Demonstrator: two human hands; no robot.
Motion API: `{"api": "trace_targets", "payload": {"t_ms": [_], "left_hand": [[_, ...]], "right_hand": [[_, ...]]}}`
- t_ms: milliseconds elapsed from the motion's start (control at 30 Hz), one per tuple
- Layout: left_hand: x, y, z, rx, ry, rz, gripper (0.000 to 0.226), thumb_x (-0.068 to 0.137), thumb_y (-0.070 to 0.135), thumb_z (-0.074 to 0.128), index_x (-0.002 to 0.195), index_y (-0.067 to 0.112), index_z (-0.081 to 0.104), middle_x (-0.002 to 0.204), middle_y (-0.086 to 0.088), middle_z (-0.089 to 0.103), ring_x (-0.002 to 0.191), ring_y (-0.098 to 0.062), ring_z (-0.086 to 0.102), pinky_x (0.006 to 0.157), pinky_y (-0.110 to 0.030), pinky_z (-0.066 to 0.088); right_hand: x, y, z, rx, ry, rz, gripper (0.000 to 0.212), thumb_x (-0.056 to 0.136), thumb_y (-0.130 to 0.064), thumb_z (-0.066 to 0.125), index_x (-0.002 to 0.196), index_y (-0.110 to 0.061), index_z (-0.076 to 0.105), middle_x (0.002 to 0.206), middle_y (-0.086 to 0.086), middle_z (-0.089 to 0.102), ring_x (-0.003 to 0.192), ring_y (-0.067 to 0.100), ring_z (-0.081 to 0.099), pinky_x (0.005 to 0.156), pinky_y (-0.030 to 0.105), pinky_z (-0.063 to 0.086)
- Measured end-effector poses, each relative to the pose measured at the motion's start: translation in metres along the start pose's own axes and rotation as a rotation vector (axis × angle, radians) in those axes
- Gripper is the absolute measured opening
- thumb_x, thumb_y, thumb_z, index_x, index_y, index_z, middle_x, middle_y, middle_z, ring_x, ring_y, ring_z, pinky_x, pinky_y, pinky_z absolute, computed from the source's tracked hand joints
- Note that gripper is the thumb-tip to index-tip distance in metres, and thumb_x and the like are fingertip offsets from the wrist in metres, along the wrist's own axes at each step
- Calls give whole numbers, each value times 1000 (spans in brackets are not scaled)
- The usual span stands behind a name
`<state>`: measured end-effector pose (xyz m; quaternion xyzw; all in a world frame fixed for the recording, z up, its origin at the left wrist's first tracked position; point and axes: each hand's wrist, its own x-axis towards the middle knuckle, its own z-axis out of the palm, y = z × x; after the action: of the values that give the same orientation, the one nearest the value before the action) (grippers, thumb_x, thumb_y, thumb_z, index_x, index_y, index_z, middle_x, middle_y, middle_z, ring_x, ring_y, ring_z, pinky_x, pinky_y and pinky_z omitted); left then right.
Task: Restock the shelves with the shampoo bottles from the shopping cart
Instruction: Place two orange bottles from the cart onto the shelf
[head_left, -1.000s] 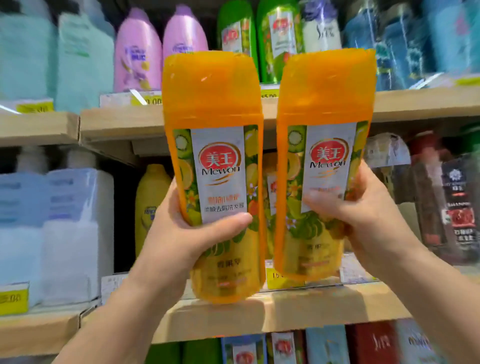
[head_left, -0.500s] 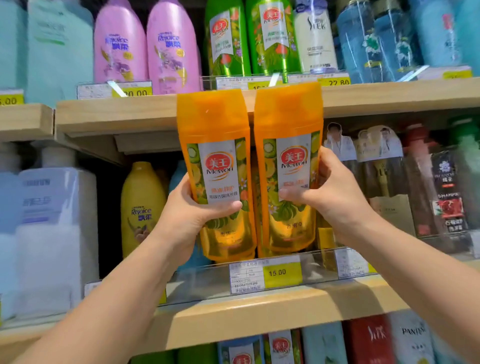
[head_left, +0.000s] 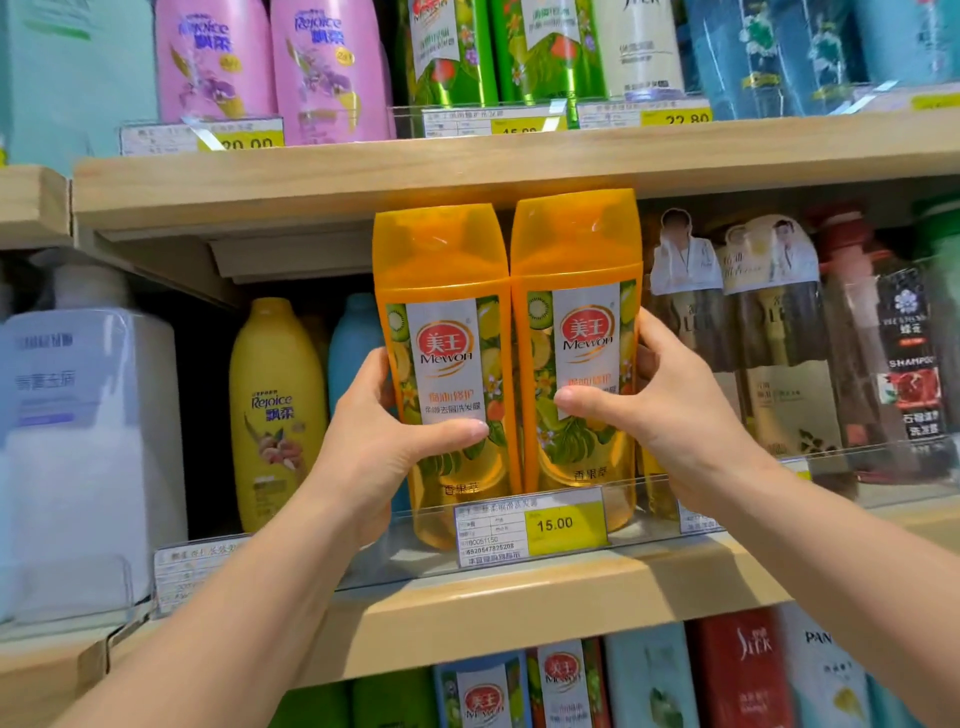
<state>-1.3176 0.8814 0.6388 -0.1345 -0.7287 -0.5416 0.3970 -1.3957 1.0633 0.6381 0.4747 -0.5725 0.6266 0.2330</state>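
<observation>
Left grip: your left hand (head_left: 382, 447) is wrapped around the left orange bottle (head_left: 447, 374), thumb across the lower label, fingers behind and out of sight. Keep the thumb low so the printed face reads outward.

Right grip: your right hand (head_left: 670, 410) is closed on the right orange bottle (head_left: 576, 358) in the same way, thumb on the label's lower edge.

Item position: both bottles stand upright, sides touching, caps just under the upper shelf board (head_left: 467, 171). Their bases sit behind the clear front rail (head_left: 779, 483) on the middle shelf (head_left: 519, 597); whether they rest fully on the board cannot be told through the plastic.

Handling note: lower both together until you feel the bases seat flat, then push them straight back as a pair. Judged risk: the tall caps have little room above, so tilting backward may catch the board.

Slot: the 15.00 price tag (head_left: 530, 527) sits directly in front, so keep the pair centred over it. More orange stock appears behind the right bottle, partly hidden.

Neighbours: yellow Rejoice bottle (head_left: 278, 410) and a blue bottle (head_left: 356, 343) near on the left; dark boxed bottles (head_left: 779, 338) just beside on the right. Release outward-facing fingers carefully so neither neighbour is nudged.
</observation>
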Motion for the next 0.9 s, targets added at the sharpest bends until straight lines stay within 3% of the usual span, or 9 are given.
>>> {"api": "trace_targets", "payload": {"t_ms": [133,300,433,600,700,833,900], "left_hand": [[3,-1,1,10,9,-35,65,33,27,76,92,39,51,92,13,66,83,-5,66,61,-20,56],[6,-2,2,-34,25,-122,75,41,24,74,111,28,47,106,2,64,98,-15,60,73,-29,50],[10,2,5,-37,-11,-160,70,37,25,73,103,29,50,99,2,66,94,-15,62,69,-29,51],[11,0,6,-80,5,-203,86,41,17,72,123,17,44,108,-7,64,100,-23,61,80,-39,51],[9,1,6,-62,13,-193,81,41,18,72,118,20,46,107,-5,64,100,-22,60,80,-38,51],[6,6,7,-24,4,-168,62,38,24,73,96,32,50,100,2,64,94,-15,60,73,-31,52],[7,7,7,-23,2,-163,63,38,24,73,96,32,50,101,2,65,94,-15,61,73,-32,53]], "right_hand": [[1,1,0,-25,1,14,73,49,-38,68,117,-33,43,105,-17,58,98,-1,56,77,14,50],[2,1,1,-64,-6,20,69,51,-40,67,115,-34,40,100,-22,54,95,-3,55,73,11,50],[5,1,0,-102,-8,35,60,64,-27,73,114,-32,40,98,-21,54,94,2,55,76,19,49],[7,0,-1,-127,-20,48,57,66,-25,74,111,-31,40,94,-23,52,89,-2,53,74,17,47],[6,0,-1,-139,-18,48,57,66,-25,74,110,-32,39,93,-25,51,87,-4,53,70,14,47],[7,1,-2,-119,-18,51,57,66,-24,73,110,-33,39,94,-25,52,88,-4,53,70,14,48],[8,2,-2,-114,-25,57,56,66,-23,74,110,-32,40,94,-24,53,88,-4,54,69,14,48]]}}
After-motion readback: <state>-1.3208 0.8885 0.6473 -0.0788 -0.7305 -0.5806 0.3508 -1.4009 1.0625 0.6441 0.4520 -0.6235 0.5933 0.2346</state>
